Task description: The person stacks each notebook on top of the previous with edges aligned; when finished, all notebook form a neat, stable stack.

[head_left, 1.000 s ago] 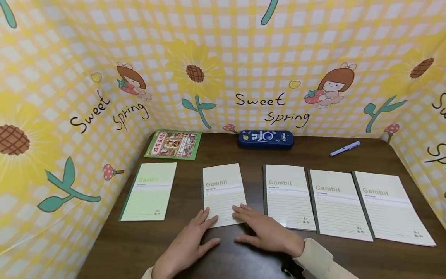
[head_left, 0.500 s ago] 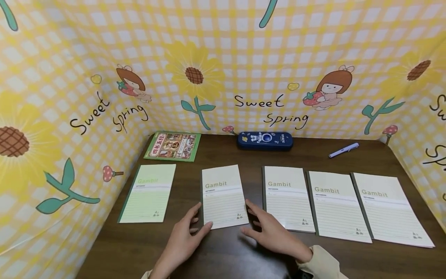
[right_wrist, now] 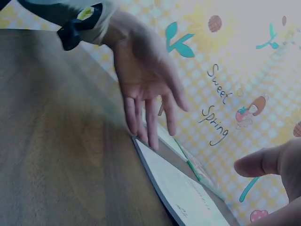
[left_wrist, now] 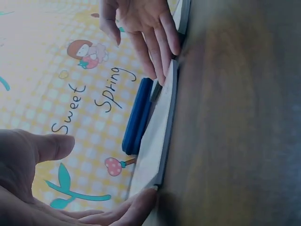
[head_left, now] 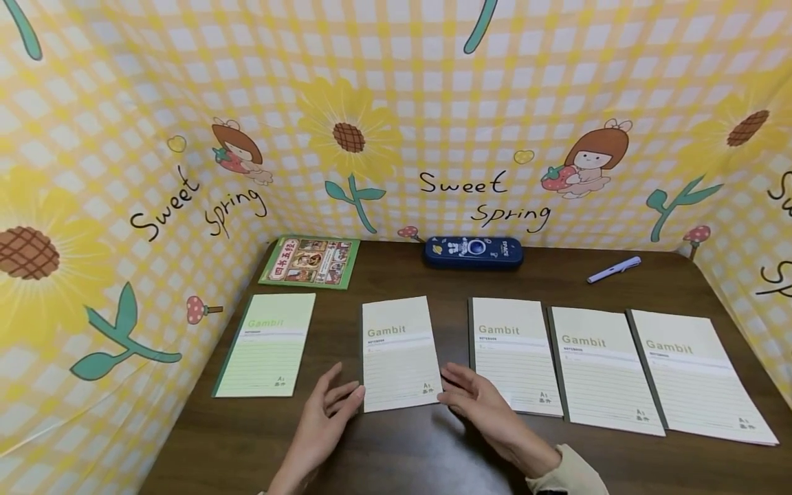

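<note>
A pale cream Gambit notebook (head_left: 399,357) with a dark spine lies flat at the middle of the table. My left hand (head_left: 324,419) is beside its lower left edge, fingers relaxed, and in the left wrist view its fingertips meet the notebook's corner. On the other side, my right hand (head_left: 489,416) is at the lower right edge with loosely bent fingers. Whether its fingertips touch the paper is hard to tell. Both palms face inward in the wrist views, the thumbs raised away from the notebook (right_wrist: 174,188). Neither hand grips anything.
A greenish Gambit notebook (head_left: 266,347) lies to the left, below a green-edged picture book (head_left: 309,262). Three more notebooks (head_left: 606,371) stand in a row to the right. At the back are a dark blue pencil case (head_left: 473,253) and a lilac pen (head_left: 614,269).
My hands have moved from resting on the notebook's lower part to its left and right sides. The notebook itself has hardly shifted.
</note>
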Tool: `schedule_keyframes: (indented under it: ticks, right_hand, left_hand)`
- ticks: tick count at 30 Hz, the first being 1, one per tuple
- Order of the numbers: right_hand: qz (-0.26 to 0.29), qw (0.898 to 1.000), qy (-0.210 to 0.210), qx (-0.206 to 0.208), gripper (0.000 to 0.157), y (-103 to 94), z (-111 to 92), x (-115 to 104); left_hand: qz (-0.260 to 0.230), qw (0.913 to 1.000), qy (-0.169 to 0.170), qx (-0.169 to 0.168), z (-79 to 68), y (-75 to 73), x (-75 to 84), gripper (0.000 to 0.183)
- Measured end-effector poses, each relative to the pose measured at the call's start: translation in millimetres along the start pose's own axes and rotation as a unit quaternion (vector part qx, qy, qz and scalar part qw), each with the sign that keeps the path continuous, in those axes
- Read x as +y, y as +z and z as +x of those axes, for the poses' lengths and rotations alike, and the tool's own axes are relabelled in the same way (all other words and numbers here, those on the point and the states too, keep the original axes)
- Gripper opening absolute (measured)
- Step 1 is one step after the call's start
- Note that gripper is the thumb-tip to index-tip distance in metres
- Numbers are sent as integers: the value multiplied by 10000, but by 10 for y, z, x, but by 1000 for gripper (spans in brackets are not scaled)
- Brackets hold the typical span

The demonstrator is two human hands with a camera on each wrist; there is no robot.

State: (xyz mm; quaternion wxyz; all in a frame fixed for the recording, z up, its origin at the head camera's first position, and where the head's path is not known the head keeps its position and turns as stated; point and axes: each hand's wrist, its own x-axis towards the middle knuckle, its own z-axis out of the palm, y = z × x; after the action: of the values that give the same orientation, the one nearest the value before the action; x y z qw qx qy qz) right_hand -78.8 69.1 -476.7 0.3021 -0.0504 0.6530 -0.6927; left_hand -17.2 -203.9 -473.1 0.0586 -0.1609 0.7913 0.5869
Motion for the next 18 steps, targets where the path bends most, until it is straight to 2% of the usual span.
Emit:
schedule_keyframes:
  ticks: [6,11,18]
  right_hand:
    - [688,9972,225,-204,78,-55,3,12]
    - [666,9971,165,-324,77,-77,4,38]
    - [664,9978,-58,-68,71,-87,14,45]
  left_hand:
    - [-374,9991,-214,27,-30,-33,-47,78]
    - [-537,9980,-324,19,-32,-46,-83,75]
    - [-856,9951,-455,-184,-27,-55,-120,62]
